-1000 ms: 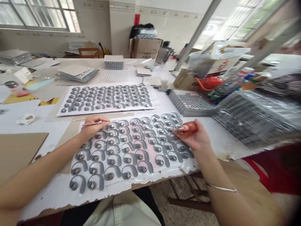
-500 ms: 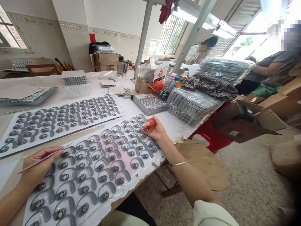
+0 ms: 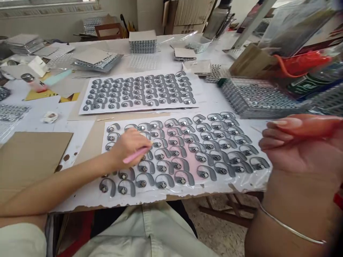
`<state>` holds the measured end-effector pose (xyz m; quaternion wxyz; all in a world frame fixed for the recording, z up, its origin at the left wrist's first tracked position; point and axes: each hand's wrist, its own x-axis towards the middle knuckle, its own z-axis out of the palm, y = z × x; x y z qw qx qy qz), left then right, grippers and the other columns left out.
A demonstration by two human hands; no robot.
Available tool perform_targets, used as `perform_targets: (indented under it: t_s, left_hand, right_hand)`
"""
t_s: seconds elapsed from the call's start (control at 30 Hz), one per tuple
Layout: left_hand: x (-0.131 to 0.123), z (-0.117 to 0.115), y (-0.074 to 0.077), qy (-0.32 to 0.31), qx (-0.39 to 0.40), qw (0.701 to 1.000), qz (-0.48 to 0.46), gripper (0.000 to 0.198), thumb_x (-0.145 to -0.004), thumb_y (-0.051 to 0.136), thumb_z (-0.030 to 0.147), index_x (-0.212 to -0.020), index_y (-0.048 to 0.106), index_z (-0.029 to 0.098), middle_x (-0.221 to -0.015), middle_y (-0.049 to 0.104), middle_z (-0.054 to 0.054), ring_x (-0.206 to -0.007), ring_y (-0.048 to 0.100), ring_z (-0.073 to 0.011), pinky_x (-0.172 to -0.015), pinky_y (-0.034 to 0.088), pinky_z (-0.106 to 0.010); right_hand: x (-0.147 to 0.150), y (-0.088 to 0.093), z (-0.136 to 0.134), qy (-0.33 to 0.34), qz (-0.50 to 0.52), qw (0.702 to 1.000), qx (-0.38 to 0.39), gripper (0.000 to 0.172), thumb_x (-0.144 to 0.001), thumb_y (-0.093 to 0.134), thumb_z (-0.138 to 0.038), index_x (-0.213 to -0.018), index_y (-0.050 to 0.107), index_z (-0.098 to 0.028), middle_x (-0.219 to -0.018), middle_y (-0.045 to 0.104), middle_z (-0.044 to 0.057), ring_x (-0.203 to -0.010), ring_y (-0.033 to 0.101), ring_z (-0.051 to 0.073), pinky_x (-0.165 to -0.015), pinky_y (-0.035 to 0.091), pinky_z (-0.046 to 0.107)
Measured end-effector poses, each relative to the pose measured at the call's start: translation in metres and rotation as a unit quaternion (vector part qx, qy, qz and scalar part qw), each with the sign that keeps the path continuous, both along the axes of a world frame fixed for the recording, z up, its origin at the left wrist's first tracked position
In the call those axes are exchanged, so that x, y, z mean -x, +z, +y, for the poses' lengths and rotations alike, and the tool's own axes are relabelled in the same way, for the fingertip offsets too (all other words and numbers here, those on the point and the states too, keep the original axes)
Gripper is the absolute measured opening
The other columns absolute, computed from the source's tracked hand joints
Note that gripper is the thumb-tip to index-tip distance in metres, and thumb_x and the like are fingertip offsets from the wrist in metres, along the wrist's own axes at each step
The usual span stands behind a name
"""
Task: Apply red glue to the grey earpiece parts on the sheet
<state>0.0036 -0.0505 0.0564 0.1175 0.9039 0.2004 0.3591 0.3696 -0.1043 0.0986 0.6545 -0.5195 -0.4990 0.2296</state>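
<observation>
Left of centre, the left hand (image 3: 132, 144) pinches a pink stick (image 3: 136, 155) over grey hooked pieces (image 3: 175, 153) at mid-frame. At far right, the right hand (image 3: 302, 146) curls, contents unclear. Upper right, a green bottle label (image 3: 305, 84) is too blurred to read.

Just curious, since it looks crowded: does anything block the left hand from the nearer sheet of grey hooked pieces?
Nothing visible does. The left hand, holding a pink stick, is over the grey hooked pieces on the nearer sheet; whether it touches them is unclear.
</observation>
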Motion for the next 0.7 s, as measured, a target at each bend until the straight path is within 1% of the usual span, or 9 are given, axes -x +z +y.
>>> perform_targets:
  t_s: [0.03, 0.07, 0.17, 0.23, 0.3, 0.4, 0.53, 0.63, 0.7]
  left_hand:
    - [-0.005, -0.004, -0.004, -0.011, -0.041, 0.999, 0.022, 0.008, -0.084, 0.057, 0.012, -0.082, 0.064, 0.016, -0.080, 0.073, -0.004, -0.066, 0.064, -0.0137, -0.069, 0.048, -0.033]
    - [-0.008, -0.007, -0.008, -0.014, -0.080, 0.996, 0.041, 0.009, -0.084, 0.055, 0.010, -0.083, 0.062, 0.016, -0.082, 0.073, -0.004, -0.066, 0.063, -0.0136, -0.068, 0.046, -0.032]
    - [-0.013, -0.013, -0.019, 0.000, -0.156, 0.986, 0.056, 0.008, -0.085, 0.055, 0.008, -0.086, 0.060, 0.015, -0.087, 0.073, -0.006, -0.066, 0.058, -0.0133, -0.065, 0.042, -0.031]
    - [-0.013, -0.015, -0.024, 0.007, -0.162, 0.985, 0.050, 0.008, -0.086, 0.055, 0.008, -0.086, 0.058, 0.014, -0.085, 0.073, -0.005, -0.064, 0.056, -0.0127, -0.065, 0.041, -0.030]
    - [-0.012, -0.016, -0.027, 0.006, -0.154, 0.987, 0.049, 0.008, -0.087, 0.054, 0.007, -0.085, 0.058, 0.014, -0.080, 0.072, -0.005, -0.064, 0.054, -0.0126, -0.064, 0.039, -0.030]
    - [-0.012, -0.015, -0.029, 0.009, -0.141, 0.988, 0.060, 0.011, -0.087, 0.052, 0.008, -0.080, 0.058, 0.014, -0.074, 0.070, -0.004, -0.063, 0.053, -0.0130, -0.063, 0.037, -0.030]
    - [-0.012, -0.015, -0.034, 0.020, -0.137, 0.988, 0.067, 0.016, -0.088, 0.050, 0.010, -0.075, 0.058, 0.014, -0.072, 0.068, -0.006, -0.063, 0.051, -0.0142, -0.064, 0.036, -0.031]
    - [-0.011, -0.014, -0.039, 0.035, -0.136, 0.987, 0.080, 0.019, -0.089, 0.049, 0.012, -0.074, 0.059, 0.015, -0.072, 0.067, -0.006, -0.064, 0.051, -0.0149, -0.066, 0.035, -0.033]
    - [-0.011, -0.014, -0.041, 0.039, -0.136, 0.986, 0.090, 0.020, -0.089, 0.049, 0.013, -0.073, 0.060, 0.015, -0.071, 0.066, -0.006, -0.064, 0.050, -0.0150, -0.067, 0.035, -0.033]
  right_hand:
    - [0.017, 0.004, -0.001, 0.028, 0.099, 0.993, 0.062, 0.046, -0.067, 0.062, -0.071, -0.059, 0.062, -0.026, -0.057, 0.049, 0.002, -0.044, 0.037, 0.008, -0.037, 0.021, 0.026]
    - [0.035, 0.006, -0.002, 0.041, 0.157, 0.983, 0.089, 0.043, -0.065, 0.065, -0.070, -0.064, 0.065, -0.027, -0.062, 0.053, 0.003, -0.046, 0.039, 0.008, -0.036, 0.022, 0.024]
    - [0.085, 0.003, 0.002, 0.100, 0.189, 0.971, 0.109, 0.042, -0.066, 0.067, -0.066, -0.069, 0.067, -0.023, -0.069, 0.060, 0.005, -0.050, 0.050, 0.011, -0.035, 0.032, 0.022]
    - [0.108, -0.004, 0.007, 0.143, 0.197, 0.964, 0.106, 0.036, -0.070, 0.067, -0.057, -0.074, 0.066, -0.021, -0.072, 0.063, 0.005, -0.056, 0.058, 0.014, -0.037, 0.040, 0.022]
    - [0.122, -0.014, 0.009, 0.163, 0.197, 0.962, 0.100, 0.032, -0.072, 0.067, -0.051, -0.084, 0.065, -0.021, -0.075, 0.065, 0.005, -0.061, 0.062, 0.016, -0.040, 0.045, 0.023]
    - [0.137, -0.025, 0.010, 0.128, 0.179, 0.973, 0.076, 0.034, -0.074, 0.067, -0.048, -0.094, 0.061, -0.021, -0.077, 0.068, 0.006, -0.061, 0.064, 0.017, -0.041, 0.046, 0.024]
    - [0.150, -0.031, 0.011, 0.053, 0.131, 0.989, 0.033, 0.032, -0.073, 0.071, -0.045, -0.090, 0.060, -0.020, -0.070, 0.066, 0.004, -0.057, 0.064, 0.017, -0.041, 0.045, 0.024]
    - [0.154, -0.033, 0.014, 0.041, 0.125, 0.991, 0.012, 0.031, -0.073, 0.071, -0.044, -0.090, 0.061, -0.020, -0.072, 0.066, 0.003, -0.059, 0.065, 0.018, -0.041, 0.046, 0.024]
    - [0.154, -0.034, 0.015, 0.041, 0.133, 0.990, 0.007, 0.032, -0.072, 0.072, -0.044, -0.091, 0.060, -0.020, -0.072, 0.065, 0.003, -0.054, 0.063, 0.017, -0.040, 0.045, 0.025]
